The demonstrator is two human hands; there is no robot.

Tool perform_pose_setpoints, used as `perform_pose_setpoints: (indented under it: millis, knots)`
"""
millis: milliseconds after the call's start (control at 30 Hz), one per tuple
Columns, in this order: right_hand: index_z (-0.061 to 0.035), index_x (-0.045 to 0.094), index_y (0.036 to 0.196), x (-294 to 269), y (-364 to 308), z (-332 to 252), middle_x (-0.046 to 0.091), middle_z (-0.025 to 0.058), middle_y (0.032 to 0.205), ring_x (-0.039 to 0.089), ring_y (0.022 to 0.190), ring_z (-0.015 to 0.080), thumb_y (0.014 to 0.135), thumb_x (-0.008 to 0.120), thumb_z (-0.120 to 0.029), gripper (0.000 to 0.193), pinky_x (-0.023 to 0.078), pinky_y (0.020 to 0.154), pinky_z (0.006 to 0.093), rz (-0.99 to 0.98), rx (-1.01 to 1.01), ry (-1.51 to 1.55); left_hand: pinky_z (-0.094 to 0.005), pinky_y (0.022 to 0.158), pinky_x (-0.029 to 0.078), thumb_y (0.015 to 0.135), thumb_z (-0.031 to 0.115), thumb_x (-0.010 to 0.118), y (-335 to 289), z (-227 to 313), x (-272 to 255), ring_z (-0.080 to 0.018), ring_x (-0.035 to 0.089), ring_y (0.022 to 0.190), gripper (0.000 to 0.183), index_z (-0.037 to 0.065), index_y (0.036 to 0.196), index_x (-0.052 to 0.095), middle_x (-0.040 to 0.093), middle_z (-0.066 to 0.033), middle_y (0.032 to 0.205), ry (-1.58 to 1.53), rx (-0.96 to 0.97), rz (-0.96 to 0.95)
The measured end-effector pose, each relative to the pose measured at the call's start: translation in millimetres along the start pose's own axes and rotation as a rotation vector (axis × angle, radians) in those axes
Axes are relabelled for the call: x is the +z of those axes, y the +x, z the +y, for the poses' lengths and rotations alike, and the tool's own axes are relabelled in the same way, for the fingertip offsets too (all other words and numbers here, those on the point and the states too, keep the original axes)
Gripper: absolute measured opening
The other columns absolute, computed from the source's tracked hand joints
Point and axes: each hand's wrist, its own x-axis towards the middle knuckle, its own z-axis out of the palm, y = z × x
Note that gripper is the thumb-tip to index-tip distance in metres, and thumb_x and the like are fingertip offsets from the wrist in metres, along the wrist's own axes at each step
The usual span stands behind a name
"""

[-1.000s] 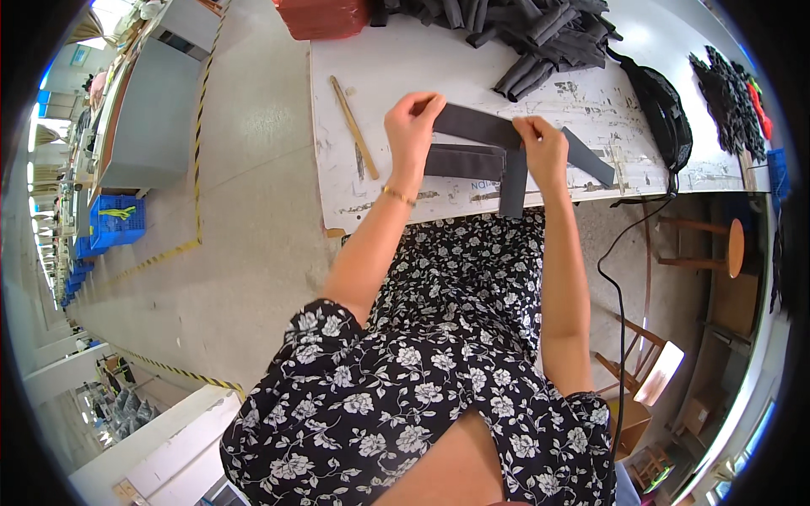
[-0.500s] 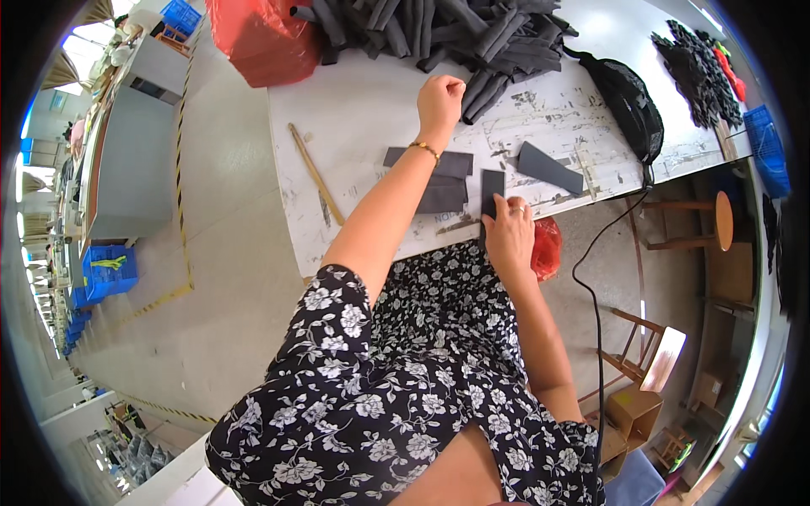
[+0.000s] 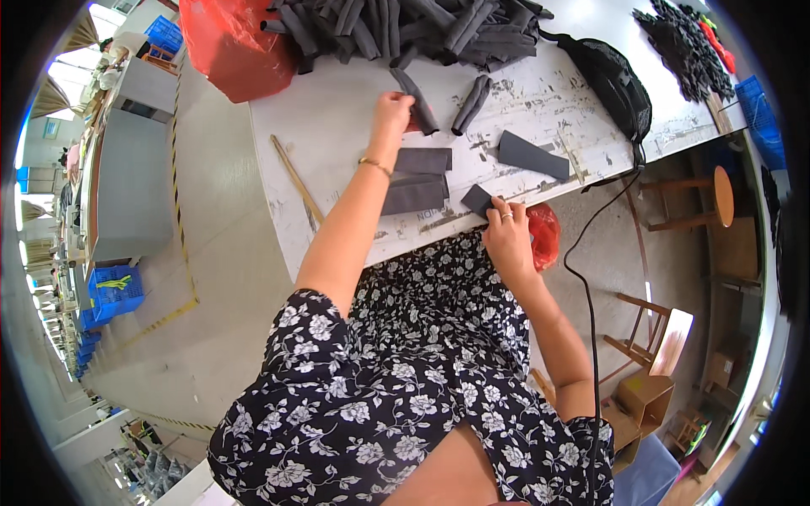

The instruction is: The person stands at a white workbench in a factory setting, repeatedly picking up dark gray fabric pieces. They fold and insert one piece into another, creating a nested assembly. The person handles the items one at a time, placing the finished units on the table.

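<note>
My left hand [image 3: 392, 118] reaches over the table, its fingertips closed on a dark grey rolled fabric piece [image 3: 420, 108]. A bit of red shows beside that roll, partly hidden by the hand. A second roll [image 3: 472, 105] lies to its right. At the table's near edge my right hand [image 3: 508, 238] grips a dark flat fabric strip [image 3: 477, 199]; the strip's lower end is hidden by the fingers. Between the hands lie flat dark fabric pieces [image 3: 413, 196], partly overlapping. Another flat piece [image 3: 533, 155] rests farther right.
A heap of dark rolls [image 3: 472, 29] covers the far side, beside a red plastic bag [image 3: 240, 51]. A wooden stick [image 3: 295, 177] lies at left, a black mesh bag [image 3: 603, 84] at right. A red bag [image 3: 544, 236] hangs below the edge, near a black cable [image 3: 591, 320].
My left hand has moved left and a little nearer, and a roll now shows in its fingers. The strip under my right hand has turned, and less of it shows.
</note>
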Motion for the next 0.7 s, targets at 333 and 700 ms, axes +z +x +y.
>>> perform_pose_setpoints:
  millis: [333,700]
  knots:
    - [0.0006,0.055,0.093,-32.8,37.9,16.6,0.065,0.0181,0.104,0.065,0.079,0.0319,0.089,0.059,0.003,0.006,0.052,0.067,0.0392,0.326,0.187,0.467,-0.0343,0.071,0.060,0.089,0.004,0.067,-99.6,20.2,-45.2,-0.0189,0.067,0.079,0.011,0.001,0.098,0.062,0.067,-0.0084,0.091,-0.393,-0.163,0.054]
    - [-0.0010,0.045,0.094,-57.6,64.4,-35.6,0.055,0.0096,0.080,0.049,0.069,0.0164,0.090,0.068,-0.020,0.030,0.041,0.061,0.0314,-0.146,0.155,0.839,-0.0532,0.083,0.060,0.097,0.019,0.057,-152.4,35.5,-25.4,-0.0401,0.067,0.093,0.023,0.005,0.113,0.049,0.063,-0.0214,0.104,-0.685,-0.226,-0.125]
